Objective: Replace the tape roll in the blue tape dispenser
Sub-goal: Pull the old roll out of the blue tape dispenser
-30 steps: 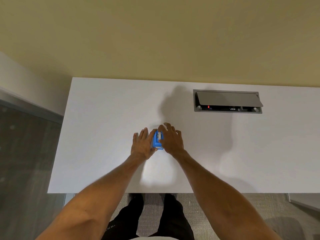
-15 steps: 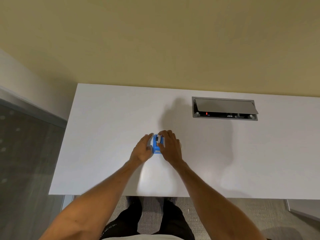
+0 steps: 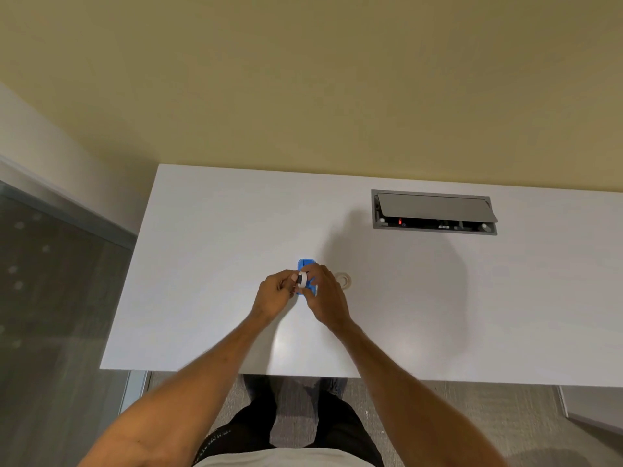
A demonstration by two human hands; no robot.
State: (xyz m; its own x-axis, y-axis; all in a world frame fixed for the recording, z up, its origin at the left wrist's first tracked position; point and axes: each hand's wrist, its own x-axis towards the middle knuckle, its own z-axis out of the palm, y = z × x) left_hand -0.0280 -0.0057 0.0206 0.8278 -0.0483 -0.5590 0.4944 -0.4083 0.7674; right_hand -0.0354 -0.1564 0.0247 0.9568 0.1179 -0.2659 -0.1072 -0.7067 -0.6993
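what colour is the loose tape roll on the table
Whitish loose tape roll, best in head view.

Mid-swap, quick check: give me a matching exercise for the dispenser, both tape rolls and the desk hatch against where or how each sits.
Things:
1 blue tape dispenser
2 held tape roll
3 loose tape roll
4 cable hatch

States:
A lid propped open, far right
B flat on the table, beside the right hand
C partly covered by the right hand
D at the left hand fingertips

Pairs: 1-C, 2-D, 3-B, 4-A
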